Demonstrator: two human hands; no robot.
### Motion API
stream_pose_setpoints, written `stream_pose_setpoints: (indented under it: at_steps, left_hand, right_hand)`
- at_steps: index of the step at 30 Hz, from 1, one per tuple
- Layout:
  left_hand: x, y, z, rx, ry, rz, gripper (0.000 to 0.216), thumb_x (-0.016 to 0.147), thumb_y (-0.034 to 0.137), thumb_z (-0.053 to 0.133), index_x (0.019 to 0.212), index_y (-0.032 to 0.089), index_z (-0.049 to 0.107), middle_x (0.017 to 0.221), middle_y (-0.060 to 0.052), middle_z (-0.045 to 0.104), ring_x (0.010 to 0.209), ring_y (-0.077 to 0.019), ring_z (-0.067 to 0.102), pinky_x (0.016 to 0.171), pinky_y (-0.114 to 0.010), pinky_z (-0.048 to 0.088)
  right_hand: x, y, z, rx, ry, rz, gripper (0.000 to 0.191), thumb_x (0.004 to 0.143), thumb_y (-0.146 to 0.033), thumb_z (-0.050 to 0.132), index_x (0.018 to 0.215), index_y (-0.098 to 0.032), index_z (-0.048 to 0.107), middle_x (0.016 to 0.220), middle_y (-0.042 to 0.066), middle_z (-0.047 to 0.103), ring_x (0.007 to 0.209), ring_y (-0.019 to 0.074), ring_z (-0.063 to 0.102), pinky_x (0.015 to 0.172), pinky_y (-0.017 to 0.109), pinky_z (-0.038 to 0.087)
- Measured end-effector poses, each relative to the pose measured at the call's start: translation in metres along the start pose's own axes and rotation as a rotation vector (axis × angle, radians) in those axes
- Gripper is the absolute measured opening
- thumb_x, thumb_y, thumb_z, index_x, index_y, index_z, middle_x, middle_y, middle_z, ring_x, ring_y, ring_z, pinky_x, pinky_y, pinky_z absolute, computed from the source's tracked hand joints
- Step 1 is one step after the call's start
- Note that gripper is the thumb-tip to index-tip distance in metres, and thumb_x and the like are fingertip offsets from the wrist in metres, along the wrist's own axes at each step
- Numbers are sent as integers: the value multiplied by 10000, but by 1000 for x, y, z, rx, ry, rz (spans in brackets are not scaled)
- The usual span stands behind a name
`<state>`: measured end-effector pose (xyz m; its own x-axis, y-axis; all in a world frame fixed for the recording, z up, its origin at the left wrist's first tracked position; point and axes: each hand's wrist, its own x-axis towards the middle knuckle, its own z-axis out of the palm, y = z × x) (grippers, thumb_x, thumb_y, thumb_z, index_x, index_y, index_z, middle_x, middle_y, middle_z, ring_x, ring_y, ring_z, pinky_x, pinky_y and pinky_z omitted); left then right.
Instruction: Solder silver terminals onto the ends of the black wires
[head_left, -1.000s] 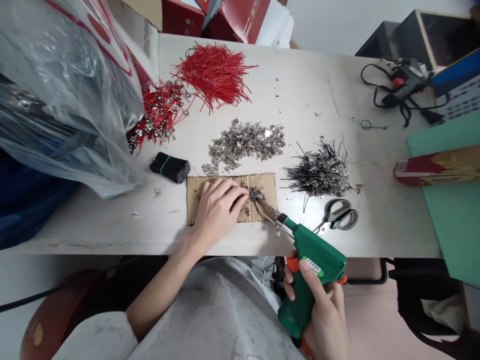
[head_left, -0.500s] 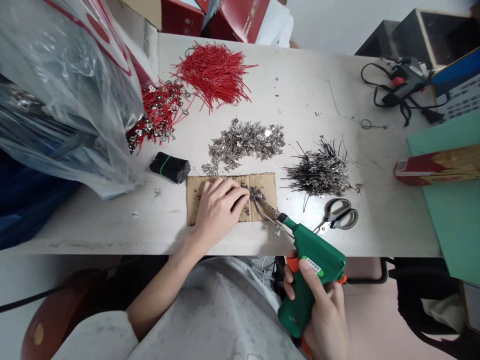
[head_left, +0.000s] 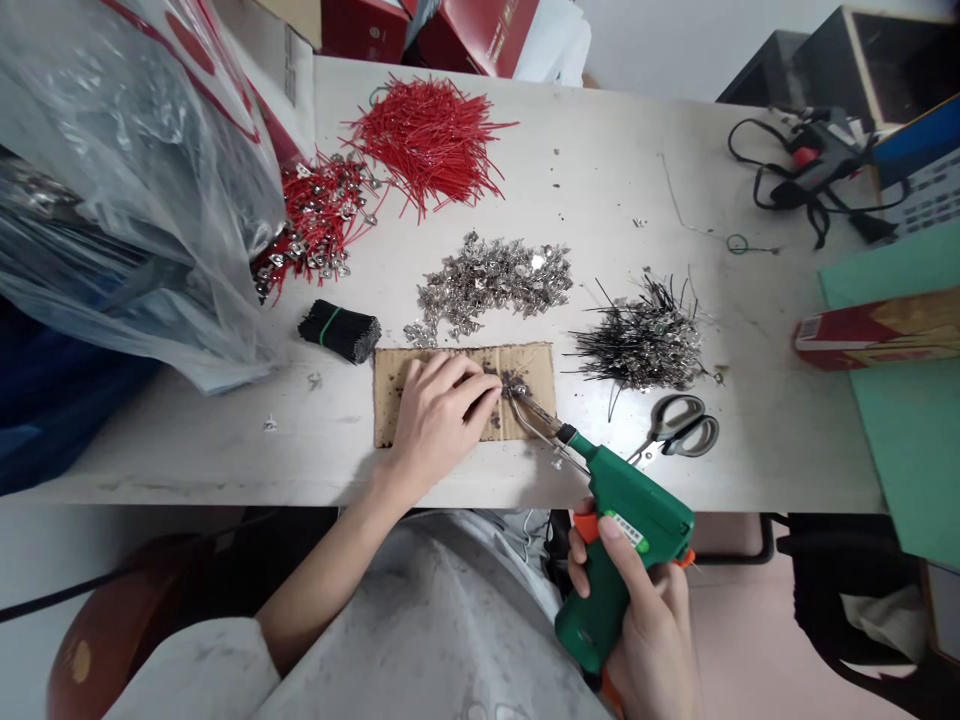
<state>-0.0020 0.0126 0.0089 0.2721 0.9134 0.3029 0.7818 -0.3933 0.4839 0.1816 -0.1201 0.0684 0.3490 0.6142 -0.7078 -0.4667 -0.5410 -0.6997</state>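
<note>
My right hand point(head_left: 649, 610) is wrapped round the grip of a green soldering gun point(head_left: 637, 495) with an orange trigger. The gun's hot tip points up and left, to a small metal part on a scorched piece of cardboard point(head_left: 388, 400). On that cardboard rests my left hand point(head_left: 446, 405), fingertips pinched together close to the tip. What they pinch is too small and hidden to make out. Behind the cardboard lies a heap of small metal terminals point(head_left: 495, 280). A bundle of black wires point(head_left: 340, 331) tied with a green band sits to its left.
Scissors point(head_left: 679, 428) lie right of the gun, below a pile of black wires with metal ends point(head_left: 637, 340). Red wires point(head_left: 431, 140) are heaped at the back, beside red wires with terminals point(head_left: 319, 225). A plastic bag point(head_left: 187, 150) stands left; a red box point(head_left: 862, 335) lies right.
The view has shifted very slightly. Both hands and the soldering gun keep the same position over the cardboard.
</note>
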Motion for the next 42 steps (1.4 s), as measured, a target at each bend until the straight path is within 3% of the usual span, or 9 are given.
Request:
stream_pose_setpoints:
  at_steps: [10,21,28,30,34,42]
  left_hand:
    - [-1,-1,0,-17,-1,-8,122,982,228,629,938,200,740,932,-18,708,913,-210,601,830,-404,394]
    - [-1,0,0,-10,0,3,121,986,223,617,933,205,724,920,-11,696,912,-205,596,807,-391,371]
    - [-1,-1,0,-11,7,0,124,987,226,612,924,213,719,922,-12,712,900,-206,591,813,-391,377]
    - [-1,-1,1,-6,13,2,125,988,233,613,927,214,721,920,-11,716,895,-206,586,811,-391,379]
    - [-2,-2,1,-9,15,0,125,987,231,612,933,213,723,923,-11,717,888,-202,582,820,-392,386]
    - [-1,-1,0,-4,17,-1,125,986,226,615,925,213,724,926,-13,714,899,-205,586,826,-394,381]
  right_hand:
    - [0,0,3,6,-7,1,252,866,-384,764,998,-188,677,749,42,600,543,117,472,502,241,342]
    - [-3,-3,-4,75,10,-178,206,859,-347,747,987,-191,708,911,78,641,542,119,525,455,247,383]
    - [1,-8,0,1,228,-64,446,601,-407,927,874,-182,655,766,81,657,543,171,547,447,275,432]
    - [2,-7,-1,-10,224,-33,504,552,-413,947,894,-179,659,807,97,679,547,173,558,448,276,433]
    - [5,-5,-4,-35,152,-11,462,620,-426,922,910,-170,669,774,87,673,557,162,556,465,264,422]
    - [13,-3,-11,-94,131,-5,449,668,-469,897,899,-191,631,686,24,601,520,145,514,454,261,406]
